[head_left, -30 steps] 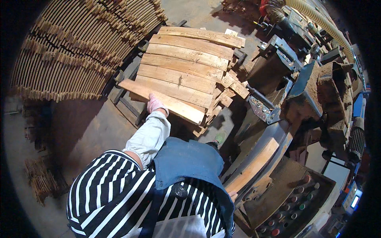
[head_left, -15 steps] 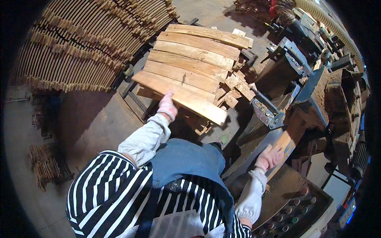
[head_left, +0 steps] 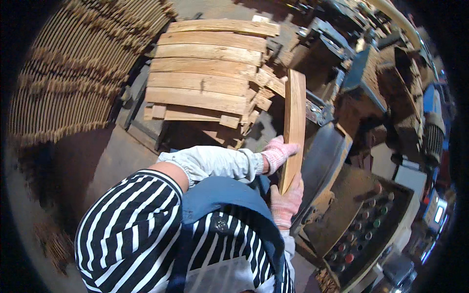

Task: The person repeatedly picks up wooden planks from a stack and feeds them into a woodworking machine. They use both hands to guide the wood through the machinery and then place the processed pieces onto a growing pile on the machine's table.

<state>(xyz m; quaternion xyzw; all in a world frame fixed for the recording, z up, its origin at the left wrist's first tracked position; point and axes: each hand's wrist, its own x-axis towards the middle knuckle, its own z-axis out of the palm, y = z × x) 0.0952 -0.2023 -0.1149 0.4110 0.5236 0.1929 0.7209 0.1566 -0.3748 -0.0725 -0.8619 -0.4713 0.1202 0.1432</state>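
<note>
A wooden board (head_left: 295,107) slants upward in front of me, between the stack and the machine. My left hand (head_left: 278,154), in a pink-and-white knit glove, is closed around its left edge in the lower half. At the board's near end, my right hand (head_left: 287,201), gloved alike, grips it from below, with the fingers on the right edge. To the left lies a stack of similar boards (head_left: 198,80), laid side by side. Just right of the board stands the machine's grey metal surface (head_left: 320,158), dusted with sawdust.
Tall rows of stacked wooden slats (head_left: 73,78) fill the far left. Short wood offcuts (head_left: 256,100) lie at the stack's right end. A control panel with several coloured buttons (head_left: 361,229) sits at lower right. A ribbed hose (head_left: 398,19) hangs at upper right.
My left hand has carried a board from the stack's near edge rightward and turned it upright in view. My right hand has left the machine and taken the board's near end.
</note>
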